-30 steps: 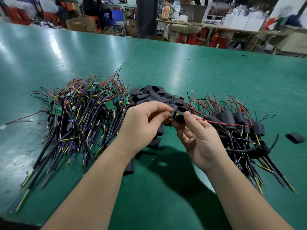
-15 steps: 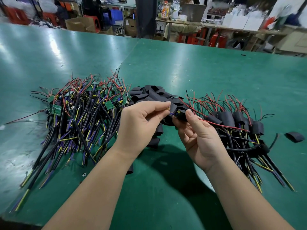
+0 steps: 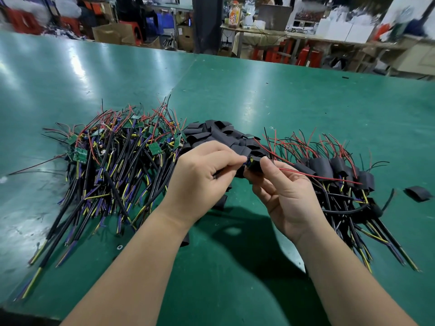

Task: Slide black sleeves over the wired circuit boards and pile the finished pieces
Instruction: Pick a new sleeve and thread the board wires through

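Only the one head-cam view here, but the setup made sense from where I stood. The left hand [image 3: 200,175] had its grip pinched shut on the cable end of a wired board [image 3: 246,162], pushing it into a black sleeve [image 3: 255,166]. The right hand [image 3: 289,191] had that sleeve clamped between thumb and fingertips, held up just above the green tabletop [image 3: 259,102]. Most of the board was hidden inside the sleeve, so I couldn't tell how far in it was. Its thin red lead [image 3: 317,177] poked out the far side, so I'd guess it was threaded through first as a guide. The layout looked like a little assembly line. The bare boards [image 3: 113,161] were heaped on the left, the loose sleeves [image 3: 216,135] sat dead centre just behind the hands, and the finished pile [image 3: 334,172] was on the right, close enough to drop this one onto. One stray sleeve [image 3: 419,193] sat off by itself at the far right.
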Motion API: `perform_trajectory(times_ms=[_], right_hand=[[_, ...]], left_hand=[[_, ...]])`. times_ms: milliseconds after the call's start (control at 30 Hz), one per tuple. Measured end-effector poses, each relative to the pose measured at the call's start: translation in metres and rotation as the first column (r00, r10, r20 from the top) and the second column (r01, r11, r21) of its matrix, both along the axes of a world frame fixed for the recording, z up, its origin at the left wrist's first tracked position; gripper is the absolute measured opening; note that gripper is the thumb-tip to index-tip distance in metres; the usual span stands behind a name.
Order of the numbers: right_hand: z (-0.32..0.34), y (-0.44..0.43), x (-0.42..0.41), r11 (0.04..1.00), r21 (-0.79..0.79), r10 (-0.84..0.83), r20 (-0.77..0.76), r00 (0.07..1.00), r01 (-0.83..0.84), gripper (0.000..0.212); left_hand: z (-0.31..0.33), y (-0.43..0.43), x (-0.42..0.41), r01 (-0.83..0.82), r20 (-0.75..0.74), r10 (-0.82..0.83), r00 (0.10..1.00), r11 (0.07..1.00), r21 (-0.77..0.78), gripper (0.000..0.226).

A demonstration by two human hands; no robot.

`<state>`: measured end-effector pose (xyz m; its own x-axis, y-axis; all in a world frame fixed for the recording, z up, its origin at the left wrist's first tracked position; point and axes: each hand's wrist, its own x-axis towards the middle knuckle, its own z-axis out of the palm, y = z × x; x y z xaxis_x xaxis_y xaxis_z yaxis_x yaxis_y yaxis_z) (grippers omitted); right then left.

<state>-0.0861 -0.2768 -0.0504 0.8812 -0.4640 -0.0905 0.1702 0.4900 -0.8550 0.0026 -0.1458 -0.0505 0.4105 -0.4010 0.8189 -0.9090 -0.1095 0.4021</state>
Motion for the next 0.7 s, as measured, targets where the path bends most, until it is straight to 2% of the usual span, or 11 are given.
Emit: perform_trajectory(times_ms=[100, 233, 300, 367, 433, 533, 633, 700], right_hand=[[0.0006, -0.0003, -0.0008, 0.998, -0.055, 0.011, -0.037, 0.999, -0.013, 0.036], [0.0016, -0.002, -0.002, 0.992, -0.111, 0.057, -0.047, 0.997, -0.062, 0.019], [0.0021, -0.002, -0.0023, 0.985, -0.148, 0.088, -0.027, 0.996, -0.091, 0.021], [0.0021, -0.0019, -0.0032, 0.982, -0.163, 0.098, 0.002, 0.995, -0.097, 0.032], [0.0016, -0.0027, -0.0037, 0.983, -0.153, 0.113, 0.034, 0.993, -0.106, 0.038], [0.0001, -0.0036, -0.0037, 0.975, -0.196, 0.119, 0.056, 0.991, -0.106, 0.042], [-0.001, -0.0026, -0.0029, 0.951, -0.305, 0.071, 0.051, 0.996, -0.052, 0.045], [0.0003, -0.0026, -0.0032, 0.951, -0.308, 0.046, 0.073, 0.996, -0.021, 0.041]], left_hand=[[0.0019, 0.0003, -0.0024, 0.02, 0.038, -0.023, 0.999, 0.998, 0.059, 0.018], [0.0041, 0.0022, -0.0026, 0.032, 0.097, -0.042, 0.994, 0.994, 0.101, 0.03], [0.0046, 0.0034, -0.0023, 0.006, 0.096, -0.016, 0.995, 0.996, 0.094, 0.029], [0.0037, 0.003, -0.0031, -0.002, 0.033, -0.001, 0.999, 0.997, 0.075, 0.025], [0.0029, 0.0019, -0.0051, 0.052, -0.132, -0.05, 0.99, 0.999, 0.005, 0.021], [0.0038, 0.0027, -0.0029, 0.101, -0.342, -0.117, 0.932, 0.993, -0.064, 0.03], [0.0042, 0.0052, 0.0027, 0.104, -0.411, -0.087, 0.907, 0.994, 0.021, 0.03], [0.0038, 0.005, 0.0032, 0.115, -0.424, -0.088, 0.901, 0.993, 0.039, 0.022]])
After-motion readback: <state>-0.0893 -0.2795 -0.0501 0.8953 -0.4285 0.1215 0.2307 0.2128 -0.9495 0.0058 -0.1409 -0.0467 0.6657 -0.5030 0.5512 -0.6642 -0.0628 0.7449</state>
